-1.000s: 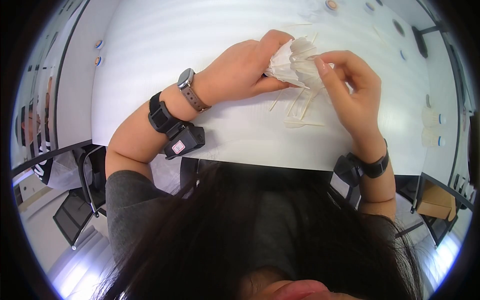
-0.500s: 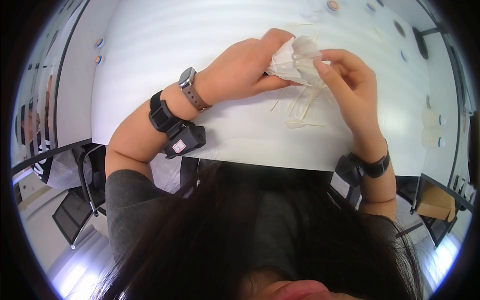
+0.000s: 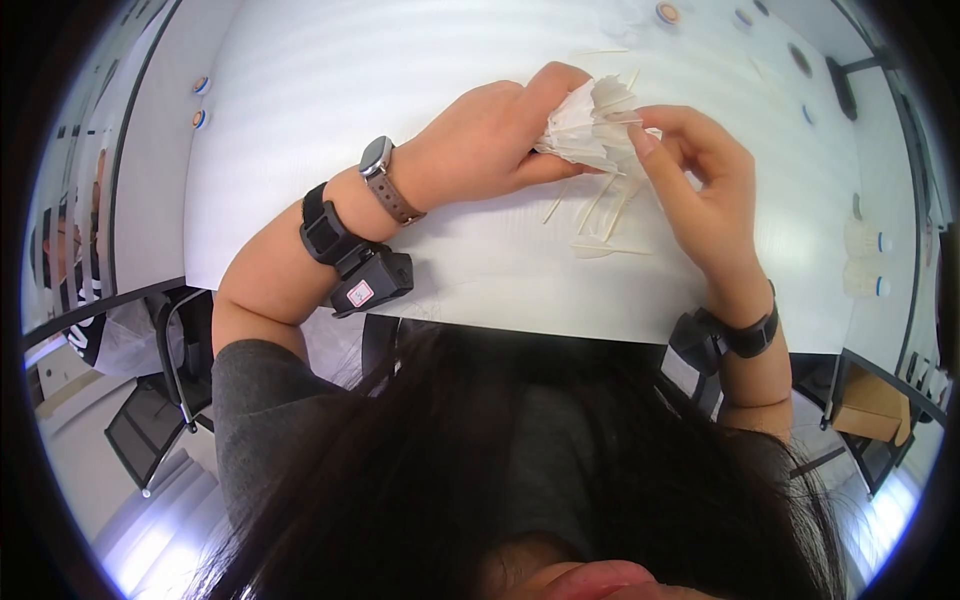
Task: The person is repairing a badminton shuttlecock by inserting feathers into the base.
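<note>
My left hand (image 3: pixel 500 135) is wrapped around a white feather shuttlecock (image 3: pixel 590 130), its open feather skirt facing right. Its cork end is hidden inside my fingers. At the skirt's right edge, my right hand (image 3: pixel 700 170) pinches a feather (image 3: pixel 622 120) between thumb and fingertips. Whether that feather is still fixed in the skirt cannot be made out. Below both hands, several loose feathers (image 3: pixel 612 250) with pale quills lie on the white table.
Two shuttlecocks (image 3: pixel 862 278) with blue bands lie at the right. Round cork ends with blue rims (image 3: pixel 200 120) show at the left, and others (image 3: pixel 667 13) at the far side. A cardboard box (image 3: pixel 872 405) sits below the table's right side.
The shuttlecock has turned slightly in my left hand. My right fingertips have shifted a little along the skirt's edge, and the pinched feather now shows more clearly.
</note>
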A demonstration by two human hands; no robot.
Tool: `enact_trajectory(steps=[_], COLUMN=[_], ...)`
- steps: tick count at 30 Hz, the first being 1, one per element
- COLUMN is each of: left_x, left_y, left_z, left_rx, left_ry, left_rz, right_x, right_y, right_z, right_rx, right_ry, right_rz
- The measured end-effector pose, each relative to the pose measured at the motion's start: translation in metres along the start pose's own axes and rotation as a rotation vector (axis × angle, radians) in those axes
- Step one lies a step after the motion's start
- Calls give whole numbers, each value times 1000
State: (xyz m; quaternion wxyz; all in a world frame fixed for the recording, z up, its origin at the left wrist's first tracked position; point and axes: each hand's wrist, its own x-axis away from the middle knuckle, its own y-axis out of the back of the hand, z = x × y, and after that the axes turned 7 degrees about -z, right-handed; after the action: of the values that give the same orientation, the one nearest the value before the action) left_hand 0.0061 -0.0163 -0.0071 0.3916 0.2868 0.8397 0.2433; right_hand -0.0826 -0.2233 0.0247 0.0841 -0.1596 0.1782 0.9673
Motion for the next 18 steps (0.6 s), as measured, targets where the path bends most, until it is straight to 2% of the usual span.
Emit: enact_trajectory(steps=[18], left_x=[-2], left_y=[0], left_z=[-1], left_rx=[-30], left_ry=[-60], left_rz=[-39], right_x=[0], right_y=[1], right_z=[0], right_rx=[7], right_ry=[-47], right_rz=[-24])
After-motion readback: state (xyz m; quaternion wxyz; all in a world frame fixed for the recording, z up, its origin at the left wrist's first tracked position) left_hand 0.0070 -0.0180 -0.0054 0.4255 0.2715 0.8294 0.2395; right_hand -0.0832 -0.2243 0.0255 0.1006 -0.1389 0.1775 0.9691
